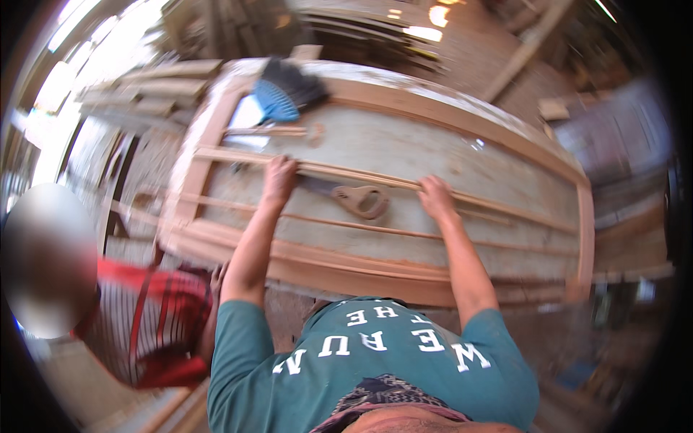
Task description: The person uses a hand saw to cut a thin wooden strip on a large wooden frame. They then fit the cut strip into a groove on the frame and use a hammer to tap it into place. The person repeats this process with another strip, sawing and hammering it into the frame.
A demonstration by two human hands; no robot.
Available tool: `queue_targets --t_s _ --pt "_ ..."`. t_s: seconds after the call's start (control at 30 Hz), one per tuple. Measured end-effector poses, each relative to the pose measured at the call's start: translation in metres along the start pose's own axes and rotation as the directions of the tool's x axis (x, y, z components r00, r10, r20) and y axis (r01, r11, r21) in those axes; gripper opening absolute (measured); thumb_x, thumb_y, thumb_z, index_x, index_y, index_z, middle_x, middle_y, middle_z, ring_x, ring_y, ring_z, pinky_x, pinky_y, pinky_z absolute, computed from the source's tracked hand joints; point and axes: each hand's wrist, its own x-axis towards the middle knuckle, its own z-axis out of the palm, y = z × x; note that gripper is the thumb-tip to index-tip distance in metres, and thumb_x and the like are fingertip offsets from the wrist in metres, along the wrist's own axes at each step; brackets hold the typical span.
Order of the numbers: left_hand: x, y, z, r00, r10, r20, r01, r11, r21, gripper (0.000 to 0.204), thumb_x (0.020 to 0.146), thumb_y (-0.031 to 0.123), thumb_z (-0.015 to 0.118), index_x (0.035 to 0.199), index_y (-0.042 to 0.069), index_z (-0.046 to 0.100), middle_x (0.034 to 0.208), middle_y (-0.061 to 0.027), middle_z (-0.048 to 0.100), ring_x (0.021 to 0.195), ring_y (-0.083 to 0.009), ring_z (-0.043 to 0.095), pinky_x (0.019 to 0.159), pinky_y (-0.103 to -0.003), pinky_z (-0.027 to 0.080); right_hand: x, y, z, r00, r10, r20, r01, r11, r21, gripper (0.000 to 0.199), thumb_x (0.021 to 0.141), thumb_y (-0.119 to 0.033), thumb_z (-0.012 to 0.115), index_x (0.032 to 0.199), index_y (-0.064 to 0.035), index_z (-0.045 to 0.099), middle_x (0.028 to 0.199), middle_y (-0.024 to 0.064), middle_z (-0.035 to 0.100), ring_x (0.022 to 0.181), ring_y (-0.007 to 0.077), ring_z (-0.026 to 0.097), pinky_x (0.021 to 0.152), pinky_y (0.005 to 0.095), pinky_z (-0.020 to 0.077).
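Observation:
Across a large wooden frame lie long, thin wooden strips [346, 172], and both my hands grip them. My left hand [280, 177] closes round the strips left of the middle. Farther along to the right, my right hand [436, 196] has its fingers curled over the same strips. Between my hands, a handsaw [361, 202] with a tan handle rests on the panel, its blade partly under the strips and beside my left hand. Nearer to me, another thin wooden strip [346, 225] runs across the frame [462, 283]. Motion blur softens the details.
A blue brush [280, 101] with dark bristles lies at the frame's far left corner. A short wooden piece [267, 131] is close by. Someone in a red striped shirt [155, 317] is at my left. Stacked boards [155, 90] stand beyond the far left side.

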Motion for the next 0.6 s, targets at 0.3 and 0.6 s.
queue_targets --t_s 0.3,0.6 --pt "-0.011 0.024 -0.007 0.988 -0.114 0.104 0.107 0.991 0.076 0.022 0.092 0.008 0.063 0.108 0.013 0.077 0.118 -0.0077 0.072 0.123 -0.0318 0.064 0.107 -0.046 0.048 0.006 -0.008 -0.033 0.983 0.060 0.174 -0.049 0.997 -0.067 0.035 0.090 -0.013 0.082 0.122 -0.0114 0.069 0.128 0.0093 0.067 0.131 0.0330 0.060 0.111 0.0540 0.0429" --pt "-0.012 0.041 0.006 0.990 -0.069 0.124 0.061 0.996 0.067 0.023 0.089 0.006 0.063 0.107 0.014 0.076 0.115 -0.0062 0.070 0.123 -0.0284 0.062 0.108 -0.044 0.046 -0.006 0.008 -0.049 0.977 0.127 0.173 -0.112 0.989 -0.095 0.027 0.091 -0.014 0.077 0.118 -0.0099 0.075 0.125 0.0108 0.071 0.125 0.0335 0.065 0.107 0.0506 0.0491"
